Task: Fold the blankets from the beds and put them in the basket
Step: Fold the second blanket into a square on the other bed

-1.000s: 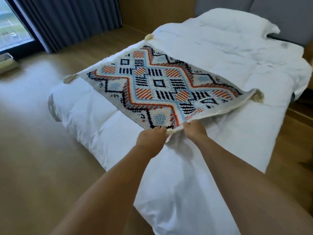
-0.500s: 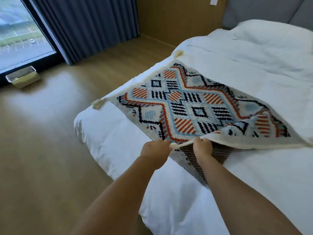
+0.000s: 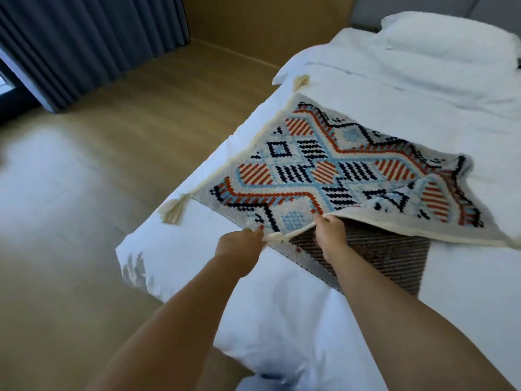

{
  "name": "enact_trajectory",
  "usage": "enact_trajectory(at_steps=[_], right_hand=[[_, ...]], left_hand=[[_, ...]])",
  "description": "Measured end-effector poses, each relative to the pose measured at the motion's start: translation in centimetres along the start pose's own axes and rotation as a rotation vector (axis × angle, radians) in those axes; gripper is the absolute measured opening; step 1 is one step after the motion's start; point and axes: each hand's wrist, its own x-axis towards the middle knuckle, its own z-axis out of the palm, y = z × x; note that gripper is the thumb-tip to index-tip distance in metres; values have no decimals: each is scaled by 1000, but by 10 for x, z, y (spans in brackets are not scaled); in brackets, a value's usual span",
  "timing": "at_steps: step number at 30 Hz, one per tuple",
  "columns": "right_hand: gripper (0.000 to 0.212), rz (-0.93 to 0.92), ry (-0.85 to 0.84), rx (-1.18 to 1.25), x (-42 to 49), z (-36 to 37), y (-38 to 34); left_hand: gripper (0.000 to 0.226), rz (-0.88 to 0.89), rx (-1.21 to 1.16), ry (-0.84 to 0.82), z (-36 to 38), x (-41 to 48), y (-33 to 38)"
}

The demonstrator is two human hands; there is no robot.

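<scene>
Blanket: a woven blanket (image 3: 324,176) patterned in cream, orange, pale blue and black lay spread over the white duvet (image 3: 282,306) of the bed, close to the side that met the floor.
Near edge: it was raised off the duvet, and the dark striped underside (image 3: 380,258) showed beneath the lifted flap.
Right side: that part of the blanket was rumpled and folded over on itself.
Left hand: the left hand (image 3: 239,246) had its fingers curled and pinched the near corner, right at a cream tassel (image 3: 277,237).
Right hand: the right hand (image 3: 331,235) was closed on the cream border just beside the left hand and held it up.
Arms: both bare forearms reached forward over the bed's near corner.
Other tassels: one corner tassel (image 3: 174,210) lay flat on the duvet at the blanket's left corner; another far tassel (image 3: 301,81) lay at the far corner.
Pillow: a white pillow (image 3: 451,38) sat at the head of the bed, well apart from the blanket.
Room: a pale wooden floor (image 3: 98,165) ran beside the bed to a dark blue-grey curtain (image 3: 84,38).
</scene>
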Motion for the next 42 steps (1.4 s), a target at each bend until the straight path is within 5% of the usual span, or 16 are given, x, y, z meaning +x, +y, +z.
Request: enact_trajectory(at_steps=[8,20,32,36,42], right_hand=[[35,-58,-83,-38,44,137,-64],[43,-29,-118,-342,102,302,-125],[35,270,29,-444,116,431,-118],[21,328,-2,-327,116,434,-112],[21,394,92,-98,107,422,-116]], left_hand=[[37,-42,-2,-99,3,68,-152],[25,-49,-42,-371,33,152,-307],[36,530,148,-698,82,184,-413],[33,514,168,-680,76,200,-408],[30,722,330,-549,30,256,-383]])
